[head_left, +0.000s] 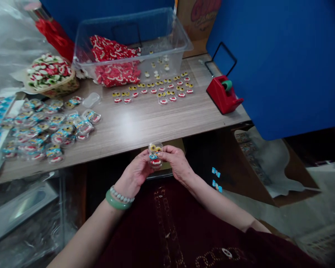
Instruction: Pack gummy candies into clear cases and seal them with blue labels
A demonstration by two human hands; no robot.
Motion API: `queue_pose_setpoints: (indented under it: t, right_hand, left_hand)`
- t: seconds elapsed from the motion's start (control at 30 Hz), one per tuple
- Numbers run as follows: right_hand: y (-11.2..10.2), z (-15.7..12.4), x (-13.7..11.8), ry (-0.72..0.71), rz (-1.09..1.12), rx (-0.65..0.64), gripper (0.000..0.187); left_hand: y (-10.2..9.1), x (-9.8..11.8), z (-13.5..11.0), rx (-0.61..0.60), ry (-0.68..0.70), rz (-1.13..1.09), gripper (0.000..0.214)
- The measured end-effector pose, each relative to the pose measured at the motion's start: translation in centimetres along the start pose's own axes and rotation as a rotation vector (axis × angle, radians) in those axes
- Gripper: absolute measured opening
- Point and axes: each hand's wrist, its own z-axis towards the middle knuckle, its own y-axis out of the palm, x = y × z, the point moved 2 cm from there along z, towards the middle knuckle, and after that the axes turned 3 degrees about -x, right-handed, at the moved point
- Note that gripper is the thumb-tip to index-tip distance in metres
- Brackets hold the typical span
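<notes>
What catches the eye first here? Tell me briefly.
The left hand and right hand pinch a small clear case of sweets just before the near edge of the table. On it lie rows of sweets, a clear bin at the back, and a red tape dispenser at right.

Both hands meet in the middle, close in front of the body. The left hand (136,172) comes up from the lower left, back of the hand toward the camera, fingers curled in. The right hand (176,162) comes in from the lower right, knuckles up, its fingertips (160,153) pinched toward the left one. The two pretty much touch at the tips. The left forearm (92,227) and right forearm (226,208) are bare and angle inward like a V, wrists fairly straight.
</notes>
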Motion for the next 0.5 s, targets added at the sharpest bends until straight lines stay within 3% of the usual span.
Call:
queue_pose_setpoints:
  t: [0.23, 0.4, 0.5]
  right_hand:
    - [0.2, 0.4, -0.2, -0.039, -0.145, 0.080, 0.021]
    - [3.2, 1.6, -0.5, -0.035, -0.212, -0.138, 0.022]
    - [4.7, 2.3, -0.4, -0.020, -0.300, -0.241, 0.025]
  left_hand:
    - [-0.2, 1.4, -1.3, -0.008, 0.152, 0.152, 0.041]
    - [-1.0, 3.5, -3.1, 0.033, 0.320, 0.225, 0.033]
    - [-3.1, 6.0, -3.9, 0.100, 0.372, 0.230, 0.033]
